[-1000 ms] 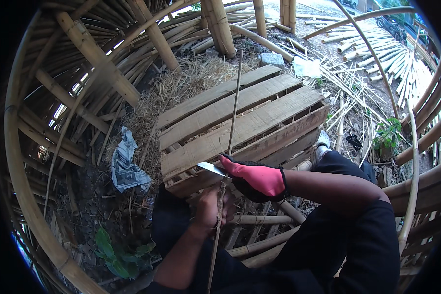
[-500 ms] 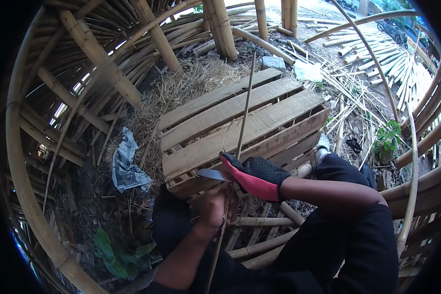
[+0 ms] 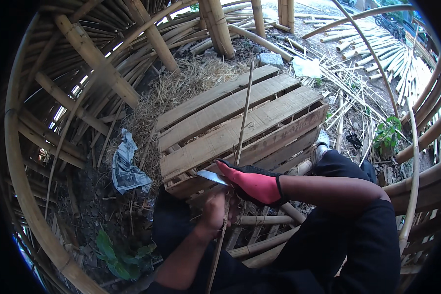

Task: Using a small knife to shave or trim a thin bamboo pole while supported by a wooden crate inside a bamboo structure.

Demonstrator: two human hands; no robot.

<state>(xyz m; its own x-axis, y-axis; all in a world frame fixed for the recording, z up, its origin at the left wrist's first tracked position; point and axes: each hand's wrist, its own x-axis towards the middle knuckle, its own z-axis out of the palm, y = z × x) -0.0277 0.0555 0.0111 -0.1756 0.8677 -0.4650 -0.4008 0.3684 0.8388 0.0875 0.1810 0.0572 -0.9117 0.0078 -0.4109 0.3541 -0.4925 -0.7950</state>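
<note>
Gripping bamboo strip (image 3: pixel 242 122) over wooden pallet (image 3: pixel 259 115): left hand (image 3: pixel 214 208) fingers clenched; gloved right hand (image 3: pixel 252 183) clamped on knife (image 3: pixel 211 177); best a shallow blade angle.

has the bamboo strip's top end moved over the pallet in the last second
Yes. The thin bamboo strip has its top end further right against the wooden pallet, now near the far edge's middle.

Crumpled printed wrapper (image 3: pixel 127 169) left of crate (image 3: pixel 220 142)
</note>
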